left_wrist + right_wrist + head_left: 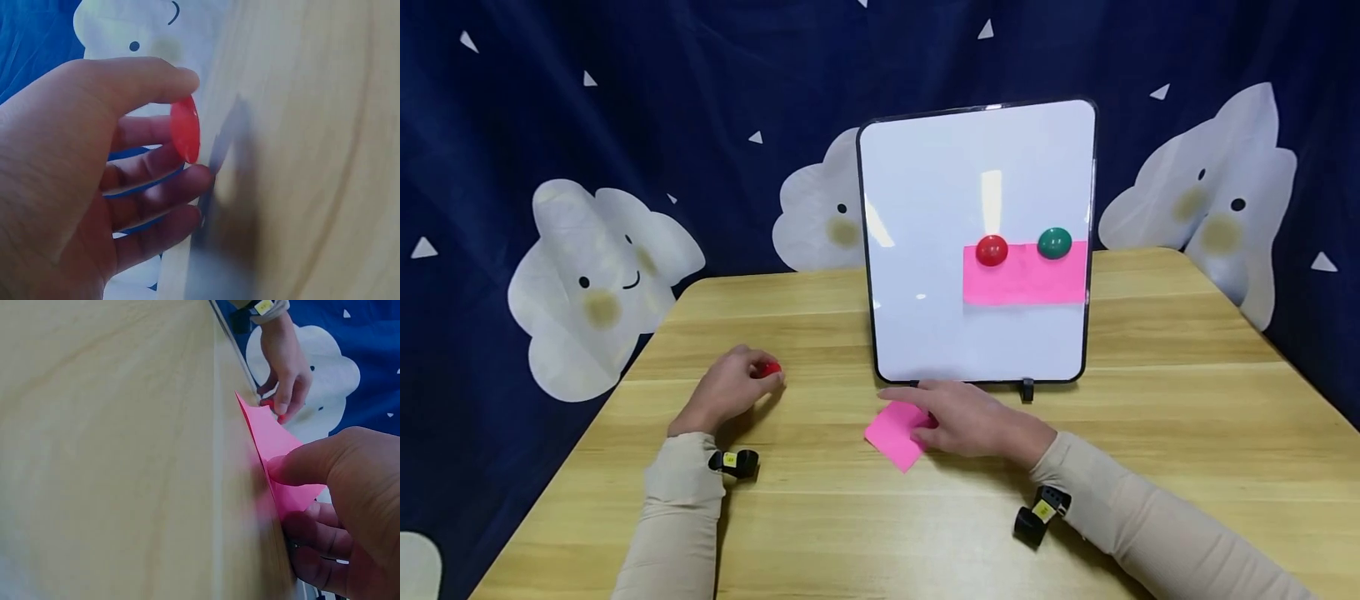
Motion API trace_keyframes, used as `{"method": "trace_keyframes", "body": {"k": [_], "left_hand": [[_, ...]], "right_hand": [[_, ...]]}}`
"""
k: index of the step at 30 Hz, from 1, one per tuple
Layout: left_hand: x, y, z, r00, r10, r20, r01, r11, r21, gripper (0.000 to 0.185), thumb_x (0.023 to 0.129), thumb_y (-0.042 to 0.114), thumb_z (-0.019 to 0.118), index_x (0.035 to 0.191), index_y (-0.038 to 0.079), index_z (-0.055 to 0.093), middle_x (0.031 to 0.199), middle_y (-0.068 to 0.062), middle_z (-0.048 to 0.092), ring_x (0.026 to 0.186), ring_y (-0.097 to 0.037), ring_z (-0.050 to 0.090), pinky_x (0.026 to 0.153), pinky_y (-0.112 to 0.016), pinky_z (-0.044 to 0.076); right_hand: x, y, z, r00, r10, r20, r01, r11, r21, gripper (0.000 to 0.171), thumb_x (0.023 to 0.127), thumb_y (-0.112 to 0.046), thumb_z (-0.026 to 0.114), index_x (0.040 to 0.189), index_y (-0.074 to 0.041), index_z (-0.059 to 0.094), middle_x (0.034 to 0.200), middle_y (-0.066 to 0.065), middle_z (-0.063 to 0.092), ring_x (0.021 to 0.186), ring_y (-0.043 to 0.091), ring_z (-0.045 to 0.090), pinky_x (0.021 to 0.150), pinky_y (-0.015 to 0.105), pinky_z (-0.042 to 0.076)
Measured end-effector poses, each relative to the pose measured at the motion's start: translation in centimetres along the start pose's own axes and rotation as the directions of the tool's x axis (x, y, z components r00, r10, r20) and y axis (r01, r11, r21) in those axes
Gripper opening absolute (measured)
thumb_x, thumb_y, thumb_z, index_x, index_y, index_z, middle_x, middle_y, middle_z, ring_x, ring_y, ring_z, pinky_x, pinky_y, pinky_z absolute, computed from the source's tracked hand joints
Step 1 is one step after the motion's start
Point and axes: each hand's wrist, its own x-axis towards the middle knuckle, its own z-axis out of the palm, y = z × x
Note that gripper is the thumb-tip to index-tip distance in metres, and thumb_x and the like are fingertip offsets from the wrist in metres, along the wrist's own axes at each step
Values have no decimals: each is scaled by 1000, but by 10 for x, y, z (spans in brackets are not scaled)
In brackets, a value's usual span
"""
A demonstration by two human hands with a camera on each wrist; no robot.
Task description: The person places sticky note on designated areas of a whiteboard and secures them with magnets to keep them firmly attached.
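Here, a small red magnet (769,369) is being pinched between the thumb and curled fingers of the left hand (728,390), low over the wooden table (1187,400) toward its left side; the left wrist view (185,130) is showing the disc edge-on, with the thumb pressing from above and the fingertips (187,178) closing under it. To the right of it, a loose pink paper note (895,433) is lying on the table just in front of the whiteboard's foot, and the right hand (973,421) is holding it, thumb on top and fingers curling beneath one edge, as the right wrist view (275,447) is showing, so that the sheet is lifting off the wood at that side. Behind both hands, the whiteboard (925,250) is standing upright on the table. On its lower right part a second pink sheet (1026,279) is hanging, pinned at its top edge by a red magnet on the board (991,250) and a green magnet (1054,243). A dark blue cloth with white cloud figures (602,283) is hanging behind the table.
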Motion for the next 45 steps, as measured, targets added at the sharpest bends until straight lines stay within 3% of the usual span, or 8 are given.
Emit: {"method": "trace_keyframes", "body": {"k": [4,16,26,29,31,34,40,45], "left_hand": [[2,0,3,1000,19,-16,-19,999,-28,30,95,29,69,114,6,70,109,-9,60,99,-28,63,83,-44,53],[5,2,5,998,57,-21,-58,995,-84,32,95,20,69,121,1,66,112,-11,61,100,-27,65,86,-45,54],[6,6,5,995,88,-51,-93,991,-92,35,95,21,69,124,2,66,110,-9,64,97,-25,65,87,-44,54],[7,6,5,992,102,-69,-109,989,-96,36,95,23,70,125,3,66,110,-7,65,96,-24,65,86,-44,54],[7,7,6,991,111,-79,-118,988,-98,36,95,23,70,125,3,66,110,-7,65,95,-24,66,86,-44,54],[7,8,6,989,115,-91,-123,988,-90,36,95,23,71,125,4,66,110,-6,65,94,-23,66,84,-44,54],[7,10,8,986,124,-110,-132,989,-72,38,95,26,71,126,5,66,111,-5,65,91,-21,67,82,-43,55],[7,10,11,984,143,-110,-150,987,-55,37,95,28,70,125,6,67,109,-4,66,91,-20,67,82,-42,55]], "right_hand": [[-2,1,0,1000,-28,-11,28,999,-23,57,92,-25,72,146,-29,54,86,-8,50,76,9,45,62,25,43],[-2,-1,-1,1000,-15,-25,14,1000,-21,53,91,-22,72,142,-16,58,93,-5,58,76,9,48,64,25,44],[0,-2,-5,1000,-24,-5,24,999,-39,46,94,-20,68,139,-17,61,115,0,67,91,12,57,87,35,50],[1,-2,-4,999,-46,-8,46,998,-30,27,94,-16,67,121,-18,71,109,-2,66,93,12,58,90,35,49],[1,-1,-3,998,-61,-18,61,998,-22,11,92,-13,68,101,-19,71,95,-4,62,86,10,54,82,31,48],[1,-1,-2,997,-75,-31,75,997,-15,16,91,-12,68,81,-21,60,78,-5,47,75,10,44,67,27,40],[-2,-1,-3,999,-34,-35,34,999,12,1,93,-16,70,93,-17,70,83,-5,49,78,10,44,67,26,41],[-3,0,-2,1000,5,-24,-3,997,81,18,93,-19,72,110,-13,75,89,-8,56,81,9,49,71,26,46]]}}
